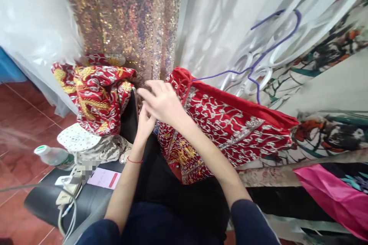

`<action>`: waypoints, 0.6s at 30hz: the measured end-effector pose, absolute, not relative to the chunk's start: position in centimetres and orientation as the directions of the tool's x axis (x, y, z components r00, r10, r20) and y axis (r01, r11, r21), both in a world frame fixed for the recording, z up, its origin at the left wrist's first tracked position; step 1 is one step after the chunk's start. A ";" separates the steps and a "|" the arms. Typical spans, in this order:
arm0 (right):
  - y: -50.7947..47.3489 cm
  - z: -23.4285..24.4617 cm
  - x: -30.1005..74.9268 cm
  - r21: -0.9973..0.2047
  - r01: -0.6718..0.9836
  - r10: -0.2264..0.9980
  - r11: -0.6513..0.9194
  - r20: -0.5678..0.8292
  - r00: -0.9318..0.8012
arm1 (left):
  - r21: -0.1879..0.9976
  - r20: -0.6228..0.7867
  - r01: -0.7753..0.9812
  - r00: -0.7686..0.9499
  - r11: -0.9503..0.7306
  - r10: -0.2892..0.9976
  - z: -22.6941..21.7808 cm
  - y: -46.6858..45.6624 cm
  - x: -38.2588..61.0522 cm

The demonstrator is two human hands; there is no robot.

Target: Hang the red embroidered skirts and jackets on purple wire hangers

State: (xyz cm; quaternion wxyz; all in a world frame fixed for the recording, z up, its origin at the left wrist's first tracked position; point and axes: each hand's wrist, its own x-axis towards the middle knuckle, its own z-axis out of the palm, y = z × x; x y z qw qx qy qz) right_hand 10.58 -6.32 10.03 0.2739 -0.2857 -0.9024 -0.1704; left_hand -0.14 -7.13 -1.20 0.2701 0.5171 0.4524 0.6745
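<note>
My right hand [163, 103] and my left hand [146, 122] meet in front of me, fingertips close together and a little blurred. The left fingers are pinched and partly hidden by the right hand. On the right hand, the upper fingers reach left while the lower ones press together by the left fingertips. Anything held between them is too small to make out. Just right of the hands, a red garment with silver and gold embroidery [224, 122] lies over my lap, its red edge on a purple hanger [254, 65]. To their left is a bunched red embroidered cloth [100, 95].
A black padded surface [43, 199] at lower left carries a pink-screened phone [105, 178], a plastic bottle [56, 157], a white dotted cap [79, 138] and cables [71, 214]. Sequined fabric [123, 15] hangs ahead. White hangers [284, 46] and bright pink cloth [330, 195] are on the right.
</note>
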 end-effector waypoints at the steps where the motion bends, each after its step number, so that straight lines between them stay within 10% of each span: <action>1: -6.0 9.8 8.1 0.216 0.548 0.377 0.808 0.526 -0.763 | 0.926 0.354 0.011 -0.378 -0.378 0.856 -2.4 -7.8 -0.5; 7: -4.8 9.0 -0.3 0.369 0.240 0.137 0.898 0.285 -0.949 | 0.845 -0.246 -0.535 -0.411 -0.014 0.878 -6.8 -10.0 -2.0; 18: -3.3 13.6 -0.1 -0.121 0.517 0.470 0.847 0.626 -0.623 | 0.731 -0.207 -0.621 -0.595 -0.282 0.776 -3.8 -9.2 -3.9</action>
